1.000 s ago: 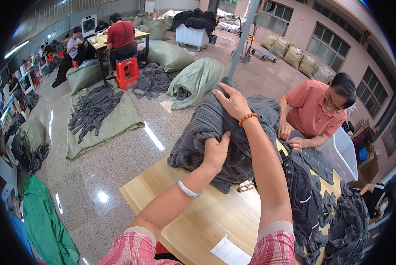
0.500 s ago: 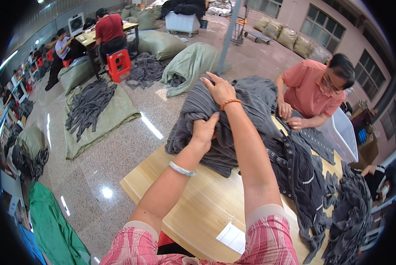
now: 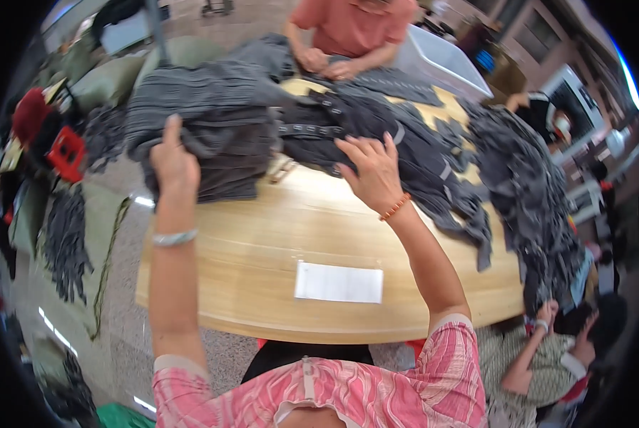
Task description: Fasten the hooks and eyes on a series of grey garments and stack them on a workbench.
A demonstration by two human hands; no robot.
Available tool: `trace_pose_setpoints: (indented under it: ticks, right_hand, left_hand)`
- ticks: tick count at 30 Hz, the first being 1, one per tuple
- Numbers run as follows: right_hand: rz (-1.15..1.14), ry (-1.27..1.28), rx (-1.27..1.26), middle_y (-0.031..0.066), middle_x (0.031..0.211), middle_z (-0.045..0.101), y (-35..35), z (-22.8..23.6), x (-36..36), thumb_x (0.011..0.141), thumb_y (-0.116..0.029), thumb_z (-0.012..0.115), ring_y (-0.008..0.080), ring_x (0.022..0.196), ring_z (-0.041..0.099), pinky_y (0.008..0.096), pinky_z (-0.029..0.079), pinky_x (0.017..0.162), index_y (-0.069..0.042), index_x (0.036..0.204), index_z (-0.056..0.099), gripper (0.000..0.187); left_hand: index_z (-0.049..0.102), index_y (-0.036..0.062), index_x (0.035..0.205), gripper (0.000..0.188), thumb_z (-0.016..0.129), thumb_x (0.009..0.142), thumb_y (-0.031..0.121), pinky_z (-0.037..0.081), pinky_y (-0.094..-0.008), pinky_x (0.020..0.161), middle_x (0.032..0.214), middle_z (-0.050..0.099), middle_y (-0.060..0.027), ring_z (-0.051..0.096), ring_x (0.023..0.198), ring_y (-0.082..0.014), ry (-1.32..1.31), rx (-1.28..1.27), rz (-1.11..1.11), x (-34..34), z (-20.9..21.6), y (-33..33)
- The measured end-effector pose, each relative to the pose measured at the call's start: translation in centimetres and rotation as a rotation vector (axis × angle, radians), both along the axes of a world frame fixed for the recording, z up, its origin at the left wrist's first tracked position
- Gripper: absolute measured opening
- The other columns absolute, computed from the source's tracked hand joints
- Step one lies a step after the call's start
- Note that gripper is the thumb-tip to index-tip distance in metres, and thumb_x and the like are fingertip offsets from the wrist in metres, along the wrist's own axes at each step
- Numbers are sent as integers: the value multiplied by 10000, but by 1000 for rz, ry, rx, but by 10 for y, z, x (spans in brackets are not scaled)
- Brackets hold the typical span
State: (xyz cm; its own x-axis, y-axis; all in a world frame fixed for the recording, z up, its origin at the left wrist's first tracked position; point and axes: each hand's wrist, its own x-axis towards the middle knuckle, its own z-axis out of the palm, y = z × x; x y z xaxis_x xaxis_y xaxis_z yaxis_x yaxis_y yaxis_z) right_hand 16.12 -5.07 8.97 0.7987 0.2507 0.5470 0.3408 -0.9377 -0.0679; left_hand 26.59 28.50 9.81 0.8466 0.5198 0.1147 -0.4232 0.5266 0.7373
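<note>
A thick folded pile of dark grey ribbed knit garments point(image 3: 227, 153) lies at the left part of the wooden table point(image 3: 262, 250). My left hand point(image 3: 175, 160) is closed at its front left edge, one digit stretched up over the cloth and the other fingers mostly hidden. My right hand point(image 3: 373, 171) holds nothing; its fingers are spread just above the near edge of a dark garment with a row of metal eyelets point(image 3: 312, 132). A white paper slip point(image 3: 339, 283) lies flat on the table in front of me.
Opposite me a person in a salmon shirt point(image 3: 355, 28) handles grey cloth. A pale plastic bin point(image 3: 448, 64) stands beside them. More dark garments point(image 3: 526, 185) drape over the table's right side, where another person's hand point(image 3: 548, 312) touches them. A red stool point(image 3: 66, 155) stands at left.
My view has swung right and down toward the table. The ribbed pile now lies lower on the table. My right hand has come off it and moved right to the eyelet garment.
</note>
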Motion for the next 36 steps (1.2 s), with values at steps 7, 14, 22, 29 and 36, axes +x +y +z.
trace_pose_setpoints:
  ticks: [7, 14, 22, 29, 36]
  right_hand:
    - [-415, 89, 159, 79, 1204, 644, -175, -82, -155, 830, -236, 743, 282, 1139, 564, 488, 347, 1052, -121, 1218, 646, 417]
    - [-356, 39, 120, 79, 1165, 566, -164, -103, -105, 751, -204, 790, 269, 1057, 540, 403, 415, 896, -125, 1203, 631, 486]
    - [-277, -26, 479, 53, 993, 645, -189, -114, -81, 872, -81, 640, 258, 926, 591, 377, 404, 817, -63, 956, 648, 86]
    - [-242, -149, 1071, -59, 832, 512, -223, -76, -88, 1046, -137, 485, 39, 767, 444, 213, 397, 669, 10, 1045, 610, 193]
    - [-139, -23, 875, 65, 792, 629, -224, -14, -119, 974, -145, 594, 128, 714, 595, 296, 492, 659, -24, 1011, 647, 137]
  left_hand:
    - [291, 27, 1510, 634, 604, 963, 94, 318, -352, 1108, 1468, 404, -123, 411, 1324, -212, -68, 750, -37, -125, -35, -60]
    - [536, 82, 1353, 555, 701, 825, 41, 412, -427, 1029, 1379, 491, -170, 478, 1256, -350, -462, 1632, -200, -70, -71, -174]
    - [549, 100, 1314, 596, 670, 742, -14, 426, -454, 1015, 1407, 476, -175, 459, 1306, -370, -660, 1951, -92, 61, -81, -245]
    - [625, 26, 1093, 273, 591, 831, -43, 453, -441, 1005, 1250, 583, -193, 533, 1213, -385, -706, 1885, -141, 90, -78, -256]
    - [575, 40, 1171, 230, 441, 995, 100, 499, -382, 827, 1019, 638, -169, 630, 916, -314, -436, 1717, 23, 117, -92, -194]
